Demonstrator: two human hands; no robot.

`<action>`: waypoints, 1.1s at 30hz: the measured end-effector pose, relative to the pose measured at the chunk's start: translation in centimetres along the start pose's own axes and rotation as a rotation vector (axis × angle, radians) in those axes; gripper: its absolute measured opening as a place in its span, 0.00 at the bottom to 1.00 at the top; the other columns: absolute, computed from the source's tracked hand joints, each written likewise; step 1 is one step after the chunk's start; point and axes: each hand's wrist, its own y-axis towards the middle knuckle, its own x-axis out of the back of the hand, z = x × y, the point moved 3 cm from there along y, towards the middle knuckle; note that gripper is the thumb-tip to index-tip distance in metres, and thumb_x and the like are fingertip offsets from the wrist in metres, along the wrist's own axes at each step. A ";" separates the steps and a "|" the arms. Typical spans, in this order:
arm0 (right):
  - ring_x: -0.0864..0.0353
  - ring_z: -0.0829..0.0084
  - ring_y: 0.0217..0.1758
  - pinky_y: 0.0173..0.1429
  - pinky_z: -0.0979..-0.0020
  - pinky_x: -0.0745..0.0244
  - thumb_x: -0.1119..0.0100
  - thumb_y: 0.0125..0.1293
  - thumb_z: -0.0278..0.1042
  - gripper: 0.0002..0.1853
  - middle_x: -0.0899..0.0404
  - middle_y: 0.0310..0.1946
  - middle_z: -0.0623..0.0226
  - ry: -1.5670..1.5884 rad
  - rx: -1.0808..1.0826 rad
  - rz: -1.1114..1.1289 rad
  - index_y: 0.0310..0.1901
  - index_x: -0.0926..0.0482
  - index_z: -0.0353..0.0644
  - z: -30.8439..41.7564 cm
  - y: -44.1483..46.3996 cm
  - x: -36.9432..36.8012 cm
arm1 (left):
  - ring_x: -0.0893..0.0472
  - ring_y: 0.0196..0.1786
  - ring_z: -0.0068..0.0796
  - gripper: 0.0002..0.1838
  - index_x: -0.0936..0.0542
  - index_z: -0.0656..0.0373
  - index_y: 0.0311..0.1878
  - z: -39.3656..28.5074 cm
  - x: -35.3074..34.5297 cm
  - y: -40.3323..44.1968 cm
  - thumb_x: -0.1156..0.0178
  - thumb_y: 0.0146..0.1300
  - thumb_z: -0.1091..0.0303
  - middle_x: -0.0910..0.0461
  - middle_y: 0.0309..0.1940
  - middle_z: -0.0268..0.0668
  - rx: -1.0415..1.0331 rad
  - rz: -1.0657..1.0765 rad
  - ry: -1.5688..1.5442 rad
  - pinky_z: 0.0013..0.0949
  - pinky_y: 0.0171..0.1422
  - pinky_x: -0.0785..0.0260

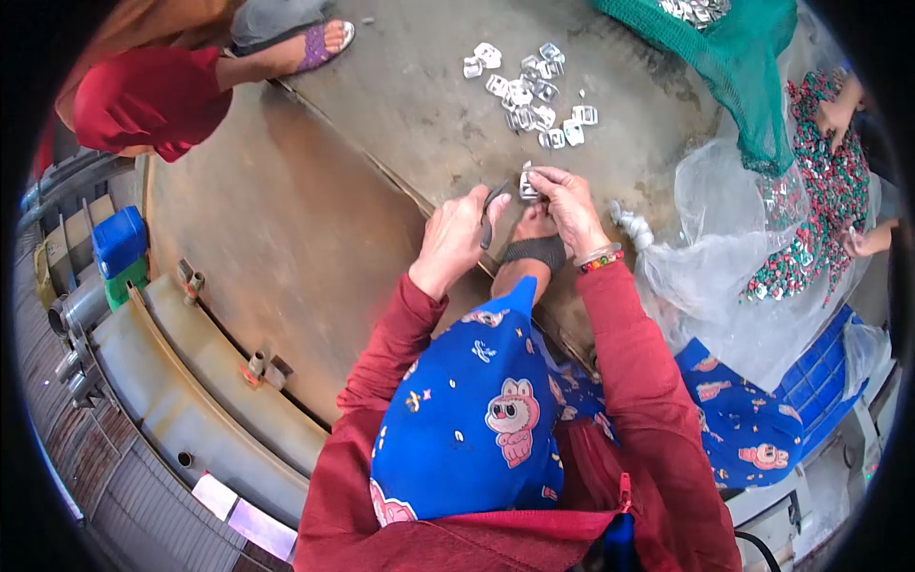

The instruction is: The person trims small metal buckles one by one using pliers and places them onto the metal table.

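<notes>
Free room over floor (286, 229) leftward, metal pieces (519, 92) straight ahead

Pinched at its edge, a small silvery piece (527, 187) shows dark patches across its shiny face, while a dark, slender tool (487, 232), partly hidden in a grip, slants just left of that piece.

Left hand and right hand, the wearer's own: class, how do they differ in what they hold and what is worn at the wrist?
The left hand is closed around a dark tool, while the right hand pinches a small silver piece. Bracelets circle the right wrist; none shows on the left.
Both hands emerge from red sleeves.
</notes>
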 end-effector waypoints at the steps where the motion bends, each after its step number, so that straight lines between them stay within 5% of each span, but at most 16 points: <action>1: 0.20 0.76 0.33 0.30 0.78 0.25 0.41 0.63 0.29 0.09 0.19 0.32 0.65 -0.046 -0.026 -0.017 0.42 0.20 0.34 0.4 0.2 -0.3 | 0.21 0.32 0.57 0.16 0.25 0.60 0.41 0.2 -0.2 0.0 0.51 0.69 0.55 0.23 0.26 0.54 -0.020 -0.050 -0.028 0.51 0.32 0.32; 3: 0.20 0.70 0.37 0.38 0.71 0.17 0.46 0.64 0.24 0.12 0.22 0.36 0.58 0.059 -0.015 -0.004 0.46 0.25 0.26 0.6 0.8 -1.0 | 0.21 0.34 0.56 0.15 0.27 0.59 0.46 0.6 -0.6 0.3 0.51 0.70 0.55 0.21 0.27 0.54 0.019 -0.055 0.039 0.51 0.33 0.31; 7: 0.23 0.64 0.46 0.52 0.58 0.18 0.56 0.67 0.19 0.15 0.27 0.41 0.54 0.379 -0.046 -0.013 0.52 0.34 0.17 0.2 1.5 -1.8 | 0.23 0.29 0.58 0.15 0.28 0.61 0.34 1.5 -0.7 -0.3 0.52 0.70 0.58 0.25 0.22 0.53 0.056 -0.111 -0.081 0.51 0.31 0.35; 10: 0.22 0.64 0.46 0.57 0.60 0.21 0.55 0.69 0.21 0.13 0.25 0.43 0.56 0.388 -0.059 0.089 0.51 0.29 0.24 -0.7 1.8 -2.2 | 0.24 0.28 0.58 0.15 0.29 0.61 0.32 1.2 -1.0 -0.5 0.52 0.70 0.59 0.26 0.20 0.53 0.078 -0.175 -0.145 0.51 0.30 0.36; 11: 0.21 0.72 0.39 0.45 0.71 0.20 0.52 0.68 0.23 0.11 0.22 0.37 0.62 0.288 -0.058 0.025 0.48 0.25 0.29 -1.2 1.8 -2.3 | 0.24 0.28 0.58 0.15 0.29 0.61 0.33 1.1 -1.2 -0.6 0.52 0.70 0.59 0.26 0.21 0.52 0.076 -0.180 -0.152 0.51 0.30 0.35; 15: 0.21 0.77 0.23 0.28 0.78 0.29 0.43 0.61 0.25 0.09 0.18 0.28 0.63 -0.174 0.081 -0.172 0.39 0.20 0.28 -1.4 1.7 -3.0 | 0.23 0.30 0.59 0.12 0.29 0.60 0.37 1.7 -2.2 -0.9 0.50 0.69 0.60 0.24 0.23 0.52 0.052 -0.222 -0.146 0.53 0.30 0.34; 21: 0.20 0.76 0.19 0.22 0.76 0.29 0.41 0.59 0.26 0.09 0.18 0.23 0.61 -0.361 0.039 -0.227 0.38 0.19 0.29 -3.1 2.4 -3.0 | 0.21 0.29 0.57 0.15 0.28 0.61 0.36 4.3 -4.9 -1.1 0.51 0.69 0.58 0.22 0.23 0.52 0.078 -0.143 0.154 0.53 0.30 0.29; 30: 0.22 0.77 0.20 0.23 0.77 0.30 0.42 0.60 0.25 0.07 0.19 0.23 0.63 -0.445 0.132 -0.223 0.39 0.21 0.31 -3.7 2.0 -3.4 | 0.19 0.31 0.53 0.11 0.25 0.61 0.39 4.1 -3.6 -0.9 0.48 0.66 0.62 0.21 0.26 0.51 0.178 -0.139 0.053 0.49 0.33 0.27; 33: 0.23 0.78 0.20 0.24 0.77 0.29 0.42 0.60 0.25 0.07 0.20 0.24 0.65 -0.383 0.146 -0.159 0.38 0.21 0.32 -3.5 1.2 -3.4 | 0.20 0.37 0.50 0.12 0.23 0.57 0.47 4.8 -2.6 -0.7 0.43 0.63 0.63 0.22 0.32 0.47 -0.070 -0.370 -0.184 0.46 0.37 0.28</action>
